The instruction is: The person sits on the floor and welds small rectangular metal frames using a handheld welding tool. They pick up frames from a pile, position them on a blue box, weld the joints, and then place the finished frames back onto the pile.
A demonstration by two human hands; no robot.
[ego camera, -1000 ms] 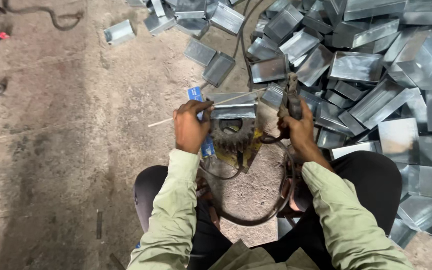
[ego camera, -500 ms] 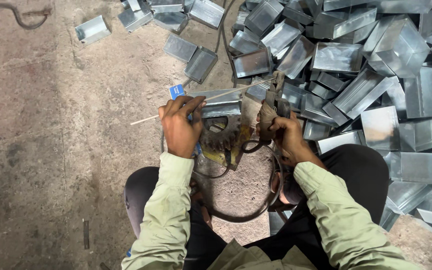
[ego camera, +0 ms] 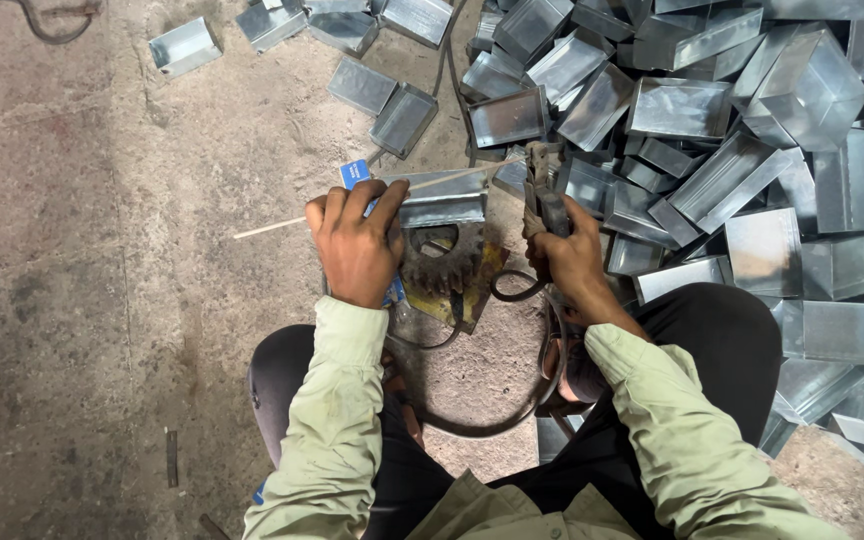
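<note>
A folded sheet-metal box [ego camera: 442,197] lies on a rusty toothed gear [ego camera: 442,265], between the two hands and just above the person's knees. The left hand [ego camera: 355,245] presses down on the box's near-left end, fingers spread and curled over its edge. The right hand [ego camera: 574,262] is closed around the grip of a dark clamp-like tool [ego camera: 544,195], whose head stands at the box's right end.

The box sits on the gear with little support, so it could tip or slide if the left hand's pressure slackens. Its cut edges look sharp and lie directly under bare fingers. A thin pale rod [ego camera: 272,227] runs out to the left of the left hand and seems to cross the box; a nudge could knock it away. A dark cable [ego camera: 492,420] loops below the right hand, near the knees, and could snag the tool.

The tool's tip is hard to make out, so whether it touches the box cannot be told. A small blue item [ego camera: 355,172] above the left hand is partly covered. The heap of metal boxes [ego camera: 732,150], beyond and to the right of the right hand, runs out of view on the concrete floor [ego camera: 102,300].
</note>
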